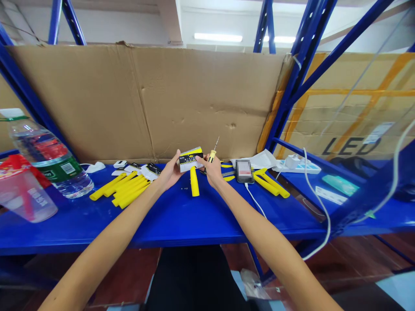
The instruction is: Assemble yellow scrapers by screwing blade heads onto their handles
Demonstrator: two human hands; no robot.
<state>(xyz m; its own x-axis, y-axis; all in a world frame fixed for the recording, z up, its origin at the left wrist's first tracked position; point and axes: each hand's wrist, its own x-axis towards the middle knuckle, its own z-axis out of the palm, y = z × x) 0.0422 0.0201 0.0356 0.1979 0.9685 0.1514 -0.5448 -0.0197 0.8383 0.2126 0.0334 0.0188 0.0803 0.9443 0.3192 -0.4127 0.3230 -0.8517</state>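
The bare left forearm point(97, 242) and right forearm point(266, 233) angle inward from the lower corners, bringing the curled left hand point(170, 170) and right hand point(212, 170) close together, raised at centre.

Glossy yellow plastic screwdriver grip point(212, 156) — metal shaft point(215, 144), matt cardboard sheet point(201, 99).

Yellow stands out against blue: a black-and-yellow card point(190, 159) with a white panel, a screwdriver point(212, 156) with a yellow handle, and loose yellow bars point(129, 190) lie or are held over the deep blue shelf deck point(181, 220), matching the blue steel uprights point(304, 56). Behind them are a plain brown cardboard sheet point(207, 99) and a tan carton point(340, 108) banded in orange with black lettering. A water bottle point(45, 160) carries a green label, a clear plastic cup point(22, 194) shows red markings, and a power strip point(296, 166) is white.
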